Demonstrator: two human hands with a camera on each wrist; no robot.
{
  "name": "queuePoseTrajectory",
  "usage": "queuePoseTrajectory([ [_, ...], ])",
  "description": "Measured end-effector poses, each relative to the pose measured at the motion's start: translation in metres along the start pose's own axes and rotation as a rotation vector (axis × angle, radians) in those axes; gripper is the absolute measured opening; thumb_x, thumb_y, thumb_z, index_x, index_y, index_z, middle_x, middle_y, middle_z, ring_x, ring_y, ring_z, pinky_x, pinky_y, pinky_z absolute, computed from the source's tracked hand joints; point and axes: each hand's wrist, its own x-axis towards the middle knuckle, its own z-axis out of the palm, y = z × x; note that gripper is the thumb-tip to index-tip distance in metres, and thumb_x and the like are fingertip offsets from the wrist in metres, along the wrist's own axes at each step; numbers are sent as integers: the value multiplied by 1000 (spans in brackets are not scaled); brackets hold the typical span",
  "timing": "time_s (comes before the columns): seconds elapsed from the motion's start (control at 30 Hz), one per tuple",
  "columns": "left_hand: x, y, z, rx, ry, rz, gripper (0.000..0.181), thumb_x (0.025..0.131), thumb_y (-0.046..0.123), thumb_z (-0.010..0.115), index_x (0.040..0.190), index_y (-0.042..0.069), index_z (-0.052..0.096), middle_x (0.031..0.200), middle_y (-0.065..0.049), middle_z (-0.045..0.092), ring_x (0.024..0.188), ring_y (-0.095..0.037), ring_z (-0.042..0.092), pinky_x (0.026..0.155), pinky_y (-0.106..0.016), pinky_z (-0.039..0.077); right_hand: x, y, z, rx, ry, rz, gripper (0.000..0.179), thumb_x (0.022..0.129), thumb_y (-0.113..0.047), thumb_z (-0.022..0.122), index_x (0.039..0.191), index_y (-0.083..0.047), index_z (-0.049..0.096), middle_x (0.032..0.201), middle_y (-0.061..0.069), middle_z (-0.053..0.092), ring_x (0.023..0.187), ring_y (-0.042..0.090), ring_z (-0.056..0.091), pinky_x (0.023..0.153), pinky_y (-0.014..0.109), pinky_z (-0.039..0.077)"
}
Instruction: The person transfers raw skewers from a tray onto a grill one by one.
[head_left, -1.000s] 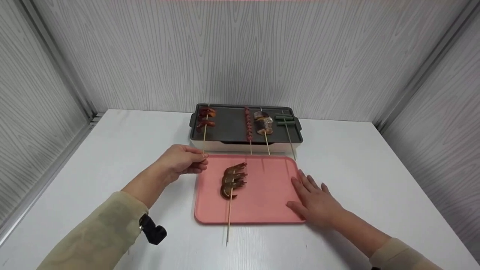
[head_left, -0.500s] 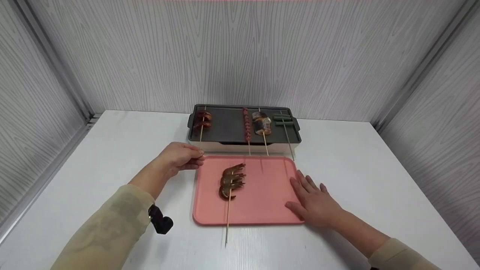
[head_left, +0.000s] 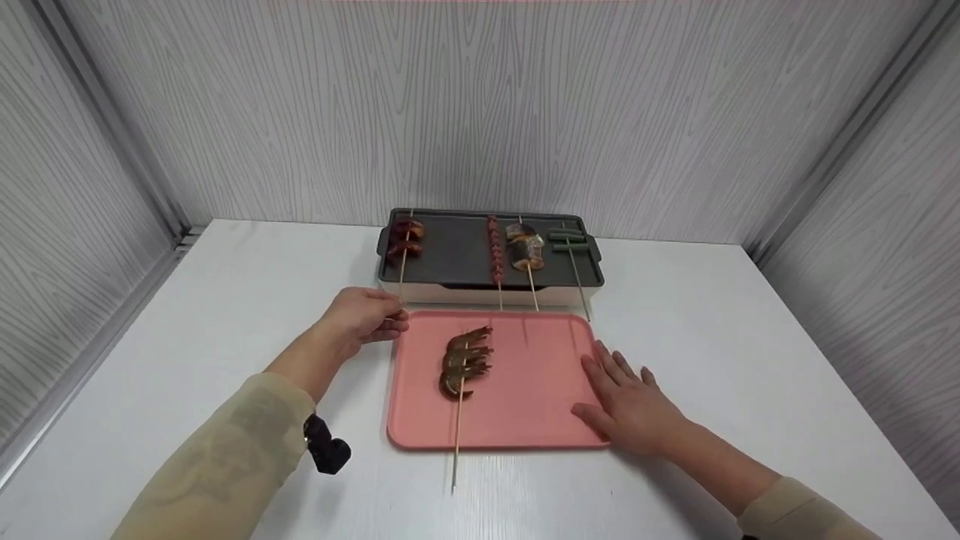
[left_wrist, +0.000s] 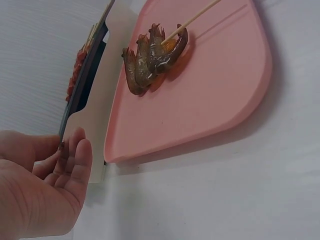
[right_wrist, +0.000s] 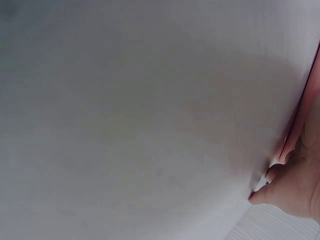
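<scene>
My left hand (head_left: pixel 366 315) pinches the lower end of a skewer (head_left: pixel 406 251) threaded with glossy dark-red pieces. Those pieces lie along the left side of the dark griddle (head_left: pixel 454 251). In the left wrist view, the thumb and index finger meet at the stick's tip, with the other fingers (left_wrist: pixel 80 165) loosely bent. In front of the griddle is a pink tray (head_left: pixel 532 405) with a shrimp skewer (head_left: pixel 463 364), its stick reaching past the front rim. My right hand (head_left: pixel 634 409) rests with spread, straight fingers on the tray's right edge.
Further right on the griddle lie a thin red skewer (head_left: pixel 496 251), a skewer of silvery-skinned chunks (head_left: pixel 526 249) and a skewer of green pieces (head_left: pixel 568 241). Their sticks overhang the front. A pale patterned wall (head_left: pixel 480 105) rises behind the white table (head_left: pixel 690 300).
My left hand has shifted slightly left, bringing the dark-red skewer closer to the griddle's left edge. The right hand, tray and other skewers have stayed put.
</scene>
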Motion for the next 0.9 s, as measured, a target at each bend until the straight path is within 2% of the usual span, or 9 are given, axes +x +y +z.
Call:
queuePoseTrajectory([
  [0.17, -13, -3, -6, -4, 7, -28, 45, 109, 19, 60, 142, -11, 56, 104, -11, 70, 85, -13, 73, 85, -27, 63, 0, -1, -1, 8, 8, -17, 88, 108, -67, 39, 169, -6, 23, 177, 16, 11, 160, 44, 15, 121, 77, 17],
  [0.33, -37, -10, -4, 33, -5, -46, 42, 107, 22, 65, 135, -10, 61, 100, -11, 72, 84, -15, 73, 83, -28, 63, -1, 0, 0, 8, 20, -23, 88, 108, -67, 40, 169, -5, 24, 177, 17, 12, 160, 44, 17, 120, 77, 18],
  [0.5, -70, -22, 8, 66, -48, -63, 37, 106, 22, 68, 127, -8, 68, 101, -15, 74, 85, -18, 74, 80, -29, 64, -1, 0, 1, 4, 24, -23, 89, 108, -67, 39, 169, -5, 24, 176, 18, 12, 160, 45, 18, 120, 77, 19],
  [0.67, -100, -35, 24, 58, -100, -75, 31, 105, 21, 70, 121, -5, 72, 104, -19, 74, 84, -21, 75, 77, -31, 65, -2, 0, 0, 1, 30, -26, 88, 108, -66, 39, 168, -4, 24, 176, 18, 13, 159, 46, 18, 120, 77, 19],
  [0.9, -125, -54, 40, 61, -199, -96, 30, 105, 20, 69, 121, -5, 71, 104, -19, 74, 82, -21, 76, 76, -33, 65, -1, -1, 0, 1, 27, -27, 88, 108, -66, 39, 168, -4, 24, 176, 18, 12, 159, 46, 18, 120, 78, 19],
])
